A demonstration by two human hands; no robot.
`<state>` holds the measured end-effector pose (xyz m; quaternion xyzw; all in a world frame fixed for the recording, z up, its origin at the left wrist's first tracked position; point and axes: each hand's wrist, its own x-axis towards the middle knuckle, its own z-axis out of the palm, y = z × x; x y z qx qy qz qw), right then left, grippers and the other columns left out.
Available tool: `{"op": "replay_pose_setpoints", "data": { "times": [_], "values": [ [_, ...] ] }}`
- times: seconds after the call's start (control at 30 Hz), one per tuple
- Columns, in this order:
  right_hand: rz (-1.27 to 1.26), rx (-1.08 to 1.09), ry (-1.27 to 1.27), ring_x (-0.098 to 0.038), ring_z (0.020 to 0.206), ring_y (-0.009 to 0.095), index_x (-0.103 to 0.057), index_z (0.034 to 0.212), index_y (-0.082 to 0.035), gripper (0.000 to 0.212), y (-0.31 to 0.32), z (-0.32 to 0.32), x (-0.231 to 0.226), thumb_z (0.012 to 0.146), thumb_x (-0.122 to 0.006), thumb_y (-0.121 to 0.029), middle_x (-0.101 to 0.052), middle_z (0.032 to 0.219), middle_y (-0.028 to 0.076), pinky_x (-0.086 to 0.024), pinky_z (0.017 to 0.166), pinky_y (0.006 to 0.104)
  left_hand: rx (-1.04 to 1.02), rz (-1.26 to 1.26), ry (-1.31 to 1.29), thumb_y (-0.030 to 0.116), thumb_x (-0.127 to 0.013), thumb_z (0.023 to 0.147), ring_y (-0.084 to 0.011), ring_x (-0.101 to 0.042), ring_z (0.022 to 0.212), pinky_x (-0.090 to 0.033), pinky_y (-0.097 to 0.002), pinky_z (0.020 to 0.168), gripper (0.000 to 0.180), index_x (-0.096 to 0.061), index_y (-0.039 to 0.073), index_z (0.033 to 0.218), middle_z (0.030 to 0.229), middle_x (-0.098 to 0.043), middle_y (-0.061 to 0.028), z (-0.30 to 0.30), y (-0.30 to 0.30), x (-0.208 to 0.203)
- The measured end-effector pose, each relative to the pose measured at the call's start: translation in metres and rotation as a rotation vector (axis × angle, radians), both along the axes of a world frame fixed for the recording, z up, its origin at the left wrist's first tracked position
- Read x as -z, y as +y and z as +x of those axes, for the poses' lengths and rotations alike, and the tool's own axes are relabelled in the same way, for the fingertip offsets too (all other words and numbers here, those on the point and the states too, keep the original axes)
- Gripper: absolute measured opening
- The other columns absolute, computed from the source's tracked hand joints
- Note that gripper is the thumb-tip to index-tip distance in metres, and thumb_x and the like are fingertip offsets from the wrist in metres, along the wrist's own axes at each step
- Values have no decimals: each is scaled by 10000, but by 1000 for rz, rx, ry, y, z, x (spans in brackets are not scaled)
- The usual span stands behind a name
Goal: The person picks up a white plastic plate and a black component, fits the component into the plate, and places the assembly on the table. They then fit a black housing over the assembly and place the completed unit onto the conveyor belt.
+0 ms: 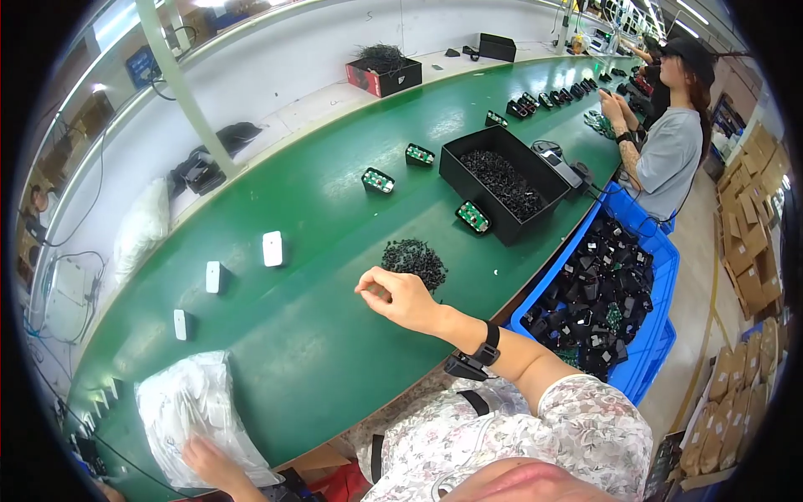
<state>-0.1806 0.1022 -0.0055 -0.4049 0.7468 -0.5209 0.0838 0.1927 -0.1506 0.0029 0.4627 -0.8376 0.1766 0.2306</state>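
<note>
My left hand (211, 463) rests on a white plastic bag (196, 393) at the near left, its fingers stretched over the crumpled film. At the middle of the green bench my right hand (406, 301) hovers with thumb and fingertips brought together; whatever they may hold is too small to make out. Just beyond it lies a loose pile of small black parts (416, 258), partly hidden by that hand. Three white-faced housings stand to the left: one nearer (181, 325), one between (214, 277), one farther (273, 249).
A black box (535, 219) of small black pieces stands beyond the pile. Near it are black housings with green circuit boards (473, 217). A blue crate (661, 309) of black units sits right of the bench. Another person (669, 142) works farther along.
</note>
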Motion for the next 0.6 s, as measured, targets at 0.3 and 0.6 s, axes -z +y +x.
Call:
{"op": "replay_pose_setpoints", "data": {
  "times": [0.3, 0.6],
  "values": [
    [-205, -25, 81, -548, 631, 117, -524, 838, -30, 98, -21, 1, -5, 837, -612, -73, -554, 750, 41, -451, 577, 260, 120, -231, 171, 43, -569, 864, -289, -559, 846, -450, -372, 727, 216, -647, 43, 1065, 969, -584, -136, -60, 18, -20],
    [-380, -259, -590, -619, 709, 131, -589, 899, -14, 108, -70, -7, -8, 902, -577, -122, -637, 807, 61, -488, 621, 251, 875, 1069, 1014, 144, -477, 956, -158, -643, 807, -506, -280, 747, 267, -571, -19, 1146, 897, -672, -102, -223, 71, 11]
  ]
}}
